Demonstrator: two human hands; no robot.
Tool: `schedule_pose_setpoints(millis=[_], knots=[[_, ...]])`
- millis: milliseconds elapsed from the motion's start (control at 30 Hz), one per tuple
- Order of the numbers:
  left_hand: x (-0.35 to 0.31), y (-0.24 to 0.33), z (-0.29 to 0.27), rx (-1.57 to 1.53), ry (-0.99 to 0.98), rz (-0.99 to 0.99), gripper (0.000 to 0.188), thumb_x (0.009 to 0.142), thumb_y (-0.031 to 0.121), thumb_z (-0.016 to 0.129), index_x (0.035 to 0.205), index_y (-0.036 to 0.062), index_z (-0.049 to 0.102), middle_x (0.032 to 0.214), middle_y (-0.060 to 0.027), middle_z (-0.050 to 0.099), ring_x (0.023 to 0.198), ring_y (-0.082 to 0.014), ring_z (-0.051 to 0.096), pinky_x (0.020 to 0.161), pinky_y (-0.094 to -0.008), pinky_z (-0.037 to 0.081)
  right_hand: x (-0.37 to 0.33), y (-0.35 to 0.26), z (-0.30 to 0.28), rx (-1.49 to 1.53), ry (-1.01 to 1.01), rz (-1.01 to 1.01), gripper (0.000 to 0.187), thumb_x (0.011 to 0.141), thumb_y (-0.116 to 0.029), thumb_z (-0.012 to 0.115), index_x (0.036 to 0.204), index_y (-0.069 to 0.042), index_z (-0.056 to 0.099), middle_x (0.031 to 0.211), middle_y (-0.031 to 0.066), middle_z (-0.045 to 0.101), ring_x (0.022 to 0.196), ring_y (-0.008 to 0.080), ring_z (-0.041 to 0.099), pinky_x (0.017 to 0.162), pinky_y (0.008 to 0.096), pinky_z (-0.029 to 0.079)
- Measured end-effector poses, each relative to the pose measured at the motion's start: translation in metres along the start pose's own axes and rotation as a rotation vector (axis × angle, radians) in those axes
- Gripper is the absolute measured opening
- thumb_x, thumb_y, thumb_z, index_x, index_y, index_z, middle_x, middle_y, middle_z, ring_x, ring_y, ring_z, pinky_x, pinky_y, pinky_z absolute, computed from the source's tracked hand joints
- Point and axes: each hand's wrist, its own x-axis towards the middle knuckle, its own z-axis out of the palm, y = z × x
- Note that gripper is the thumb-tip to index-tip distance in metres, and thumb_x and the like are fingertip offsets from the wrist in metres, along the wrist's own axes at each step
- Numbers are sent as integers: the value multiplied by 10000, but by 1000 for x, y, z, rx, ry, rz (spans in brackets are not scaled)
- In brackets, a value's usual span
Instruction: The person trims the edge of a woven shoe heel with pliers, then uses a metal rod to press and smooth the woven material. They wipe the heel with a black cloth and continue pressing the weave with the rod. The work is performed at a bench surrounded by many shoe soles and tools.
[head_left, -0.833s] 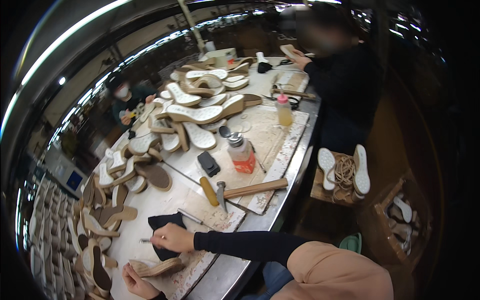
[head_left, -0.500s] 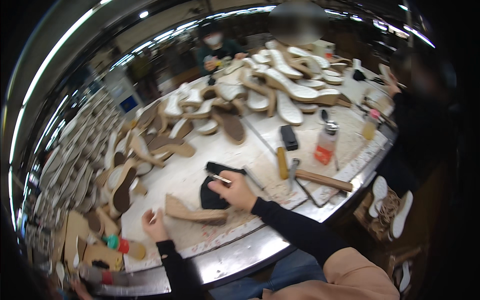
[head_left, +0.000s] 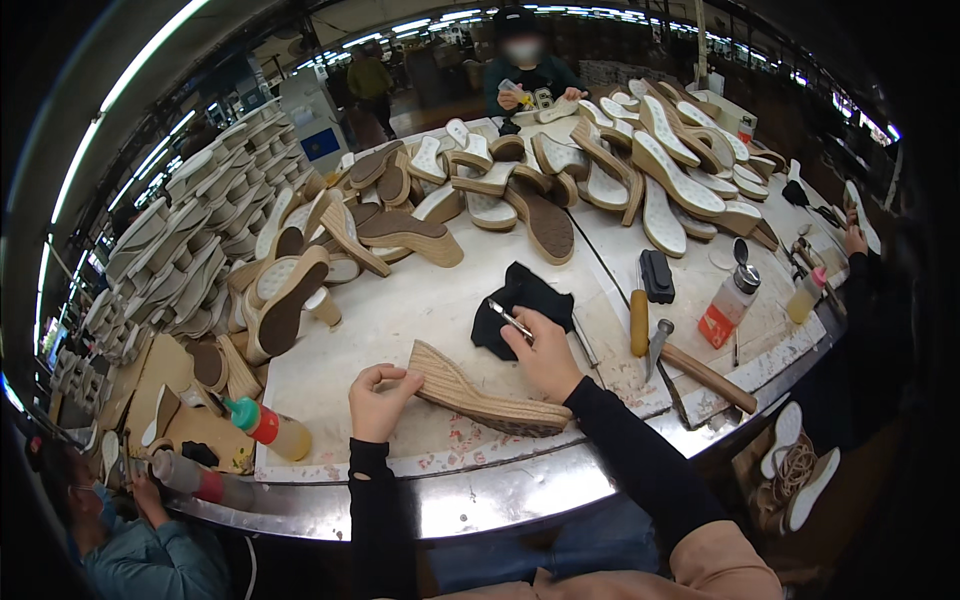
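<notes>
A tan wedge shoe sole [head_left: 475,392] with a ribbed, woven-look side lies on its side on the table in front of me. My left hand [head_left: 380,402] has its thumb and fingers closed on the tall heel end. My right hand [head_left: 545,355] grips a slim silver pen-like tool [head_left: 508,317]; its exact kind is unclear. The tool is over a crumpled black cloth [head_left: 522,292], just beyond the wedge sole. A thin metal rod-like tool [head_left: 585,342] lies right of the cloth.
Wedge soles [head_left: 600,185] are heaped along the far side, with stacked soles [head_left: 190,240] at left. A hammer [head_left: 700,375], yellow-handled tool [head_left: 639,322], black block [head_left: 656,276] and bottle [head_left: 728,305] lie or stand right. A green-capped bottle [head_left: 268,428] stands left. Co-workers sit around.
My left hand has moved right and taken hold of the wedge sole's heel end. My right hand keeps the silver tool near the cloth, which now shows more spread out. The whole view has shifted.
</notes>
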Motion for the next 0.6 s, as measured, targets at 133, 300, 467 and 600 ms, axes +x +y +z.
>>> schedule_pose_setpoints(millis=[133,300,467,600], knots=[[-12,36,6,-78,-209,357,652,589,204,741,1200,96,541,1320,-104,486,1273,-277,381,1028,-458,288,5,9,-7,-271,-60,-17,231,825,-186,636,870,29,564,933,168,552,850,325,545,747,389,431],[-16,65,21,279,-411,421,660,538,120,639,1191,189,567,1357,-32,473,1366,-345,256,1088,-591,95,11,4,-15,-365,103,-267,249,744,-153,695,905,-1,583,941,148,550,927,322,521,829,387,429],[-25,70,7,354,-305,429,443,541,188,703,979,147,645,1075,-44,600,1138,-256,492,1061,-550,159,26,9,-86,-676,167,0,368,656,-100,699,995,-36,571,946,163,575,912,332,571,796,395,466],[-42,76,-2,363,-249,270,442,530,290,785,899,85,655,870,-70,616,851,-238,599,950,-434,361,20,15,-111,-919,-177,334,512,592,-133,713,1060,-45,525,884,196,626,879,368,610,769,425,483]])
